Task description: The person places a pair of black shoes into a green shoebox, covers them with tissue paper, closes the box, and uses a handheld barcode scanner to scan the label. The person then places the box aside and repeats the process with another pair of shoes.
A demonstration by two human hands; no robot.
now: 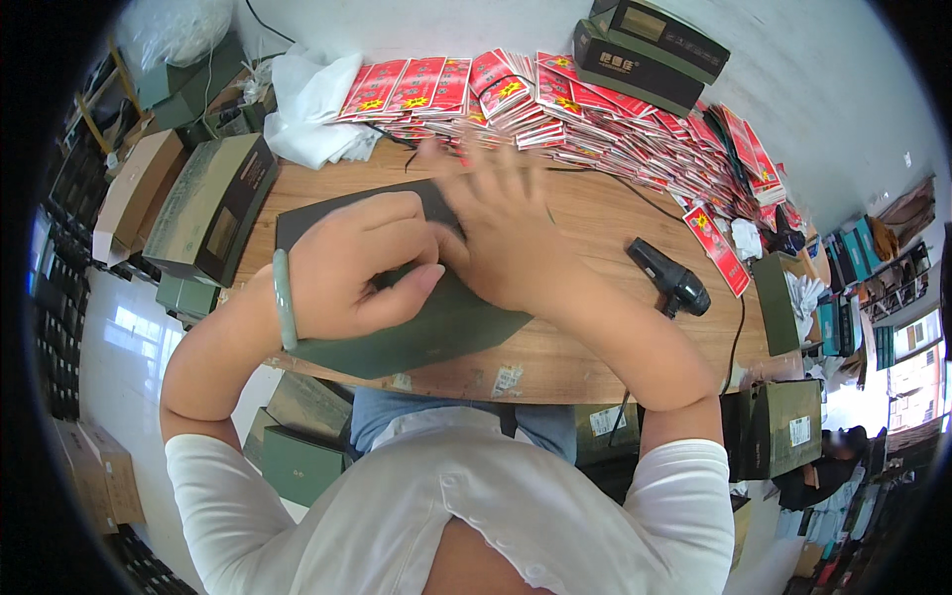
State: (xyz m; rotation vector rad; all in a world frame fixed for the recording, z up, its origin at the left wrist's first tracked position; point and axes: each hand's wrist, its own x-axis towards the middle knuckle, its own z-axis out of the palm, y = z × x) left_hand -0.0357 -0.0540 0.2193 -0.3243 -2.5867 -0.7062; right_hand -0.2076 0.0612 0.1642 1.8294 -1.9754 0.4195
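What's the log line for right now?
left hand: curled, over green box; right hand: fingers spread, blurred, near box; hair dryer: on table; red cards: heaped behind

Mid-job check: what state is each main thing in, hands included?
Left hand: fingers curled
Right hand: fingers spread, motion-blurred
Dark green box: on the table, partly covered; open or closed unclear
Hair dryer: lying on the table; on or off unclear
Red cards: heaped, overlapping
Black boxes: stacked
White wrapping: crumpled
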